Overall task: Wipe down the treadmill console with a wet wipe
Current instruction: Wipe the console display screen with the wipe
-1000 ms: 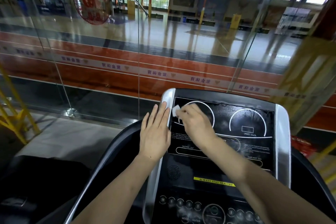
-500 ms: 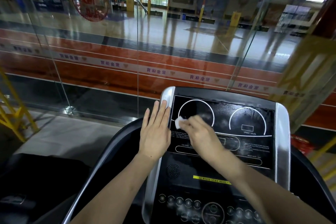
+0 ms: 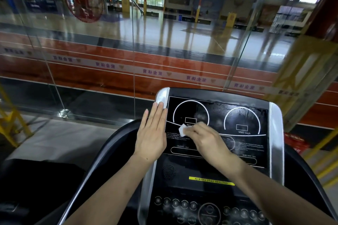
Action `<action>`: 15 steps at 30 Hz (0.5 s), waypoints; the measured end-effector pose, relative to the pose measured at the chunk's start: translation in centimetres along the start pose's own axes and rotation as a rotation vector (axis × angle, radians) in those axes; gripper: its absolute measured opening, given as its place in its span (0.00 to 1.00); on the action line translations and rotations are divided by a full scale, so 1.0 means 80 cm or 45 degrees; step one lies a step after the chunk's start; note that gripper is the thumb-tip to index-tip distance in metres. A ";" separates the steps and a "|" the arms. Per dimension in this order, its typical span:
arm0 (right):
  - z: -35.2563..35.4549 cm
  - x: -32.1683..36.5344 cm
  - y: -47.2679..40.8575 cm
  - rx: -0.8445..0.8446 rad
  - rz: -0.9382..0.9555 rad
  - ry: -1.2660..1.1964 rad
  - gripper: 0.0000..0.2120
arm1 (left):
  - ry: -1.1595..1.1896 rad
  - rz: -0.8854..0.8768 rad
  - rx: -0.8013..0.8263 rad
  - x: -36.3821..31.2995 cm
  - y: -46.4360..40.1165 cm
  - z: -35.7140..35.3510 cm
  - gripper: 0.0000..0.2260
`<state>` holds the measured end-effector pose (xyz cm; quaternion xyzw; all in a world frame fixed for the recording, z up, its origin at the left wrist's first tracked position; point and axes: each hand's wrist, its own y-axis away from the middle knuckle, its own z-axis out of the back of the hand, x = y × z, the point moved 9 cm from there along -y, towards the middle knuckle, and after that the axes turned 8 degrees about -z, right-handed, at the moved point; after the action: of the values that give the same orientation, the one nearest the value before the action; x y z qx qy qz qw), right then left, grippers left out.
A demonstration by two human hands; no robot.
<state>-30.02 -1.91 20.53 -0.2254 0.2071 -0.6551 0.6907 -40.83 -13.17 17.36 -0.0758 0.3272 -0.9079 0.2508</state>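
Note:
The treadmill console (image 3: pixel 243 144) is a black display panel with two white dial arcs, silver side rails and a row of round buttons below. My right hand (image 3: pixel 206 139) presses a small white wet wipe (image 3: pixel 182 130) flat on the panel just under the left dial. A corner of the wipe shows past my fingertips; the rest lies hidden under them. My left hand (image 3: pixel 152 133) lies flat, fingers together, on the console's left silver rail (image 3: pixel 161 97), holding nothing.
A glass wall (image 3: pixel 109 60) stands right behind the console, with a sports hall beyond it. Black handrails (image 3: pixel 109 148) curve out on both sides. Yellow steel frames (image 3: pixel 11 126) stand at far left and right, and something red (image 3: pixel 296 142) sits on the floor at right.
My right hand has slid the wipe down the panel, from the top of the left dial to just below it. My left hand has stayed on the left rail.

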 end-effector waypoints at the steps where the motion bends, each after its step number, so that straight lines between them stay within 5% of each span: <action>1: 0.004 -0.010 -0.014 0.000 -0.012 0.017 0.19 | 0.004 -0.004 0.005 -0.001 0.000 0.001 0.31; 6: 0.027 -0.068 -0.084 -0.171 -0.297 0.076 0.18 | 0.025 0.004 0.026 0.001 -0.004 0.009 0.30; 12: 0.006 -0.013 0.013 -0.053 -0.053 -0.015 0.19 | 0.069 0.068 -0.022 -0.005 -0.018 0.024 0.27; 15: 0.016 -0.040 -0.023 -0.061 -0.045 0.004 0.17 | 0.078 0.099 -0.026 -0.011 -0.023 0.024 0.26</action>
<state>-30.98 1.23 22.60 -0.2443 0.2198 -0.6625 0.6731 -40.26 -12.56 20.02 -0.0375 0.3466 -0.8960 0.2751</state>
